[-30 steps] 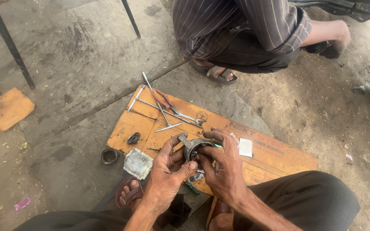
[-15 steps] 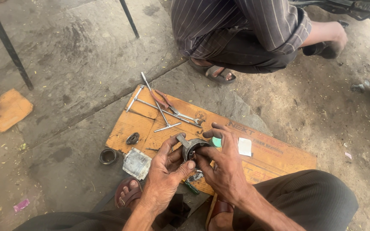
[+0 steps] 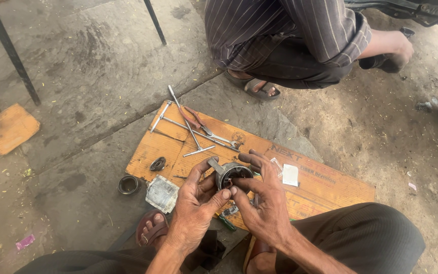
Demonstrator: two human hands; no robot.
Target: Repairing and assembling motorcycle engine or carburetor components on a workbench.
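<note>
From the head camera I see both of my hands raised just above the near edge of a flattened orange cardboard sheet (image 3: 325, 190) that lies on the concrete floor. My left hand (image 3: 194, 203) cups a short grey metal cylinder (image 3: 229, 175) from below and from the left, thumb up along its side, fingers curled under it. I judge this grip is there to steady the part so the other hand can work at its mouth. My right hand (image 3: 262, 200) closes in from the right, its fingertips pressed on the rim and into the opening. So both hands are clamped on the cylinder, not spread apart.

The cylinder's short axis tilts up and toward me, its open end facing the camera, probably so I can look inside. A stubby lug sticks out of it toward the sheet's far left corner.

Near that far left corner lie long thin metal rods (image 3: 186, 124) and red-handled pliers (image 3: 194, 119), laid out within reach. A dark ring (image 3: 129, 184) sits on the floor just off the left edge, a flat grey plate (image 3: 162, 194) beside it. Another person (image 3: 290, 45) crouches beyond the far edge.
</note>
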